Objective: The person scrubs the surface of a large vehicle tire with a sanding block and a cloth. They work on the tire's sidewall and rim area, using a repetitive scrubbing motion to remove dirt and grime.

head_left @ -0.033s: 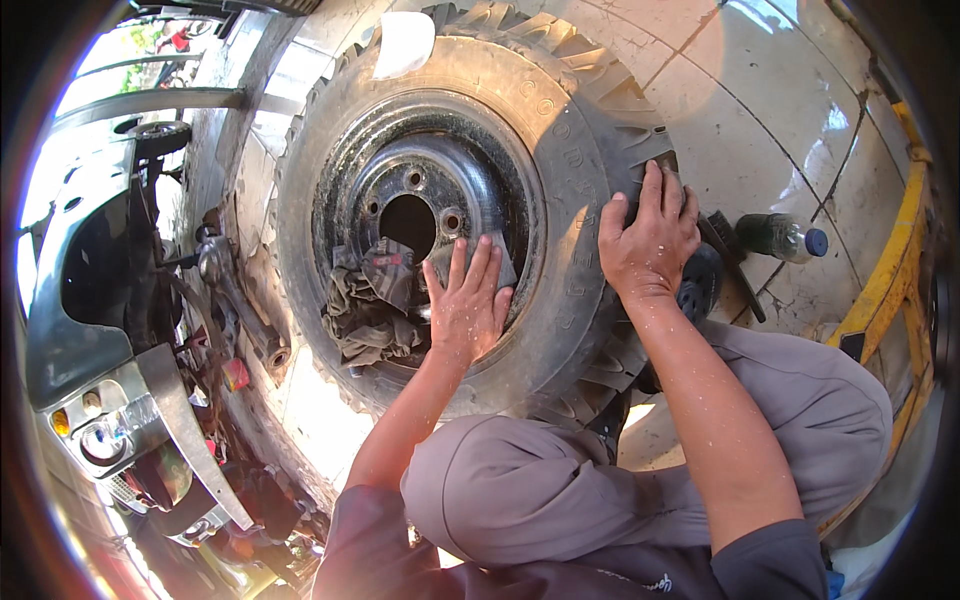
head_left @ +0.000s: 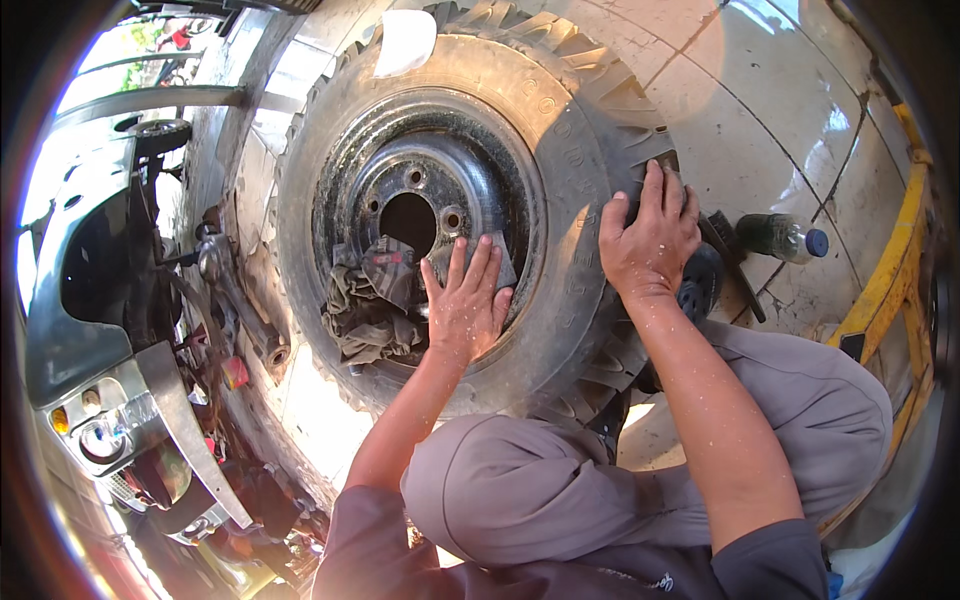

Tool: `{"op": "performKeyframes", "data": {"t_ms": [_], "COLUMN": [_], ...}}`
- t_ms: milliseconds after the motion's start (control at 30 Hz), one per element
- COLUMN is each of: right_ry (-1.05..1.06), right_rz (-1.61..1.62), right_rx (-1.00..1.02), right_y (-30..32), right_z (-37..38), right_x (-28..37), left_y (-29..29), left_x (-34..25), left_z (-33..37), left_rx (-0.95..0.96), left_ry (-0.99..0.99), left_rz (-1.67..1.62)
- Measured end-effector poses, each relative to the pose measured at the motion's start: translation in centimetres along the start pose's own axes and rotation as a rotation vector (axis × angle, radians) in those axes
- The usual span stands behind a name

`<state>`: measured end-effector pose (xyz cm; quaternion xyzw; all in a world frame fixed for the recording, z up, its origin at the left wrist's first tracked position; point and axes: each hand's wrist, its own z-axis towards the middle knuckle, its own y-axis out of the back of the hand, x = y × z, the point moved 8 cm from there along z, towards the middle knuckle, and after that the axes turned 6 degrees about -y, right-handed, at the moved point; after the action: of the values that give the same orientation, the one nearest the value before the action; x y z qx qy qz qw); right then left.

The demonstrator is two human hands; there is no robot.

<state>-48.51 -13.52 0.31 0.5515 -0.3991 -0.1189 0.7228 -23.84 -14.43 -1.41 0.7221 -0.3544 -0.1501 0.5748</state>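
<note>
With fingers [head_left: 476, 268] spread, touches tyre [head_left: 575, 215] lying on floor [head_left: 760, 130].
Rests left hand [head_left: 466, 312] over a grey sheet [head_left: 508, 261] inside the rim [head_left: 526, 190], beside a rag [head_left: 368, 305], and right hand [head_left: 650, 238] on the tread [head_left: 622, 100].

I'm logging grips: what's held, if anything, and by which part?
Nothing looks gripped: left hand flat over a grey piece on the rim, right hand resting on the tyre.
</note>
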Motion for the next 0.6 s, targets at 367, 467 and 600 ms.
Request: {"op": "performKeyframes", "data": {"t_ms": [367,467,600], "right_ry": [-0.003,-0.014,-0.016], "right_rz": [-0.003,-0.011,-0.011], "right_rx": [0.009,0.002,0.018], "right_y": [-0.2,-0.1,-0.1], "right_z": [-0.2,0.1,0.1], "right_x": [0.3,0.0,-0.1], "left_y": [2.2,0.9,0.3], "left_x": [4.4,1.5,0.5], "left_z": [7.3,2.9,0.6], "left_rx": [-0.086,-0.079,-0.049], "left_ry": [0.131,0.066,-0.029], "left_rz": [-0.022,-0.048,-0.028]}}
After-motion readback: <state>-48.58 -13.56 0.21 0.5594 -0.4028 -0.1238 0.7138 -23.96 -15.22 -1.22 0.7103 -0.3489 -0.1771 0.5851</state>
